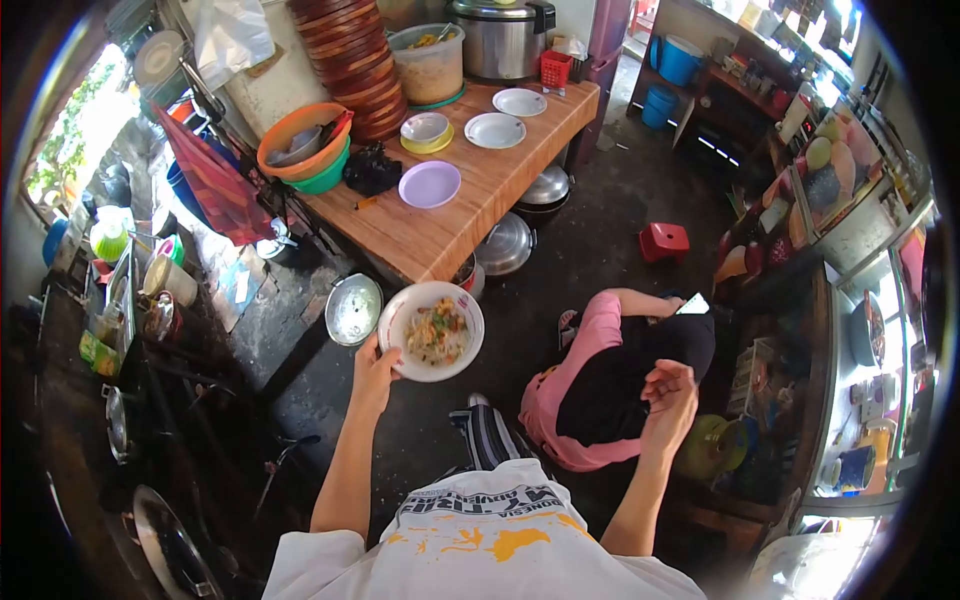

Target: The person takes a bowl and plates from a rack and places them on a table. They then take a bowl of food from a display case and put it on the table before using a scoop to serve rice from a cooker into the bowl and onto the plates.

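Note:
My left hand (pixel 377 372) grips a white bowl (pixel 468 356) by its left rim, thumb over the edge. In the bowl lies rice porridge (pixel 436 335) with brown and green toppings. It is held over the dark floor, just in front of the near corner of the wooden table (pixel 440 240). My right hand (pixel 668 398) is raised at the right with its fingers loosely bent and slightly apart, and nothing shows in it. Beneath that hand, in my view, a person in a pink and black top (pixel 610 385) sits low, holding a phone (pixel 692 304).
On the table are a purple plate (pixel 430 186), white plates (pixel 495 131), a black plastic bag (pixel 371 170), nested basins (pixel 300 150) and a metal pot (pixel 500 40). A metal lid (pixel 354 310) is left of the bowl. A red stool (pixel 664 242) and a glass cabinet (pixel 880 340) are to the right.

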{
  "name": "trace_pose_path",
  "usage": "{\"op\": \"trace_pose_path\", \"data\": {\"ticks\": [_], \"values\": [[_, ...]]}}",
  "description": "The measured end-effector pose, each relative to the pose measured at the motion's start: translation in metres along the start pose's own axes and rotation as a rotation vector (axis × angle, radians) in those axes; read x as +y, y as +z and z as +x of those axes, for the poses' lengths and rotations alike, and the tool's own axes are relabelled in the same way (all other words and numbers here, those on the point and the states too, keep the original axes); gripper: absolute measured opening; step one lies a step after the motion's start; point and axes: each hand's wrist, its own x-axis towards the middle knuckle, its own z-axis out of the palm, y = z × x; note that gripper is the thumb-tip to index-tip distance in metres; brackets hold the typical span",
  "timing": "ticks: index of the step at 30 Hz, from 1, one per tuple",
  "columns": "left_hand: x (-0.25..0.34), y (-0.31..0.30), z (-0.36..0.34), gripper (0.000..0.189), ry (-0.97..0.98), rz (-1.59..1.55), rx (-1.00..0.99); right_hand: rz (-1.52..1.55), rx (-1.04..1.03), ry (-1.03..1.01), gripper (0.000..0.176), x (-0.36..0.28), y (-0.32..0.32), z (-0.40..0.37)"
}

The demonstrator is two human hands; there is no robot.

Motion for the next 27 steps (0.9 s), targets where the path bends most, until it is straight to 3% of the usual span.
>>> {"op": "trace_pose_path", "data": {"ticks": [8, 10, 15, 19, 27], "values": [[0.004, 0.023, 0.216, 0.027, 0.008, -0.187, 0.094, -0.039, -0.082, 0.153, 0.040, 0.069, 0.081, 0.069], [-0.009, 0.023, 0.280, 0.030, -0.015, -0.099, 0.154, -0.128, -0.064, 0.179, 0.040, 0.073, 0.096, 0.096], [-0.024, 0.037, 0.409, 0.037, -0.059, -0.132, 0.266, -0.195, -0.077, 0.141, 0.041, 0.089, 0.126, 0.173], [-0.042, 0.046, 0.472, 0.043, -0.180, -0.282, 0.402, -0.279, -0.097, 0.124, 0.044, 0.090, 0.131, 0.215], [-0.079, 0.045, 0.511, 0.049, -0.227, -0.246, 0.399, -0.343, 0.044, 0.151, 0.041, 0.109, 0.122, 0.245]]}}
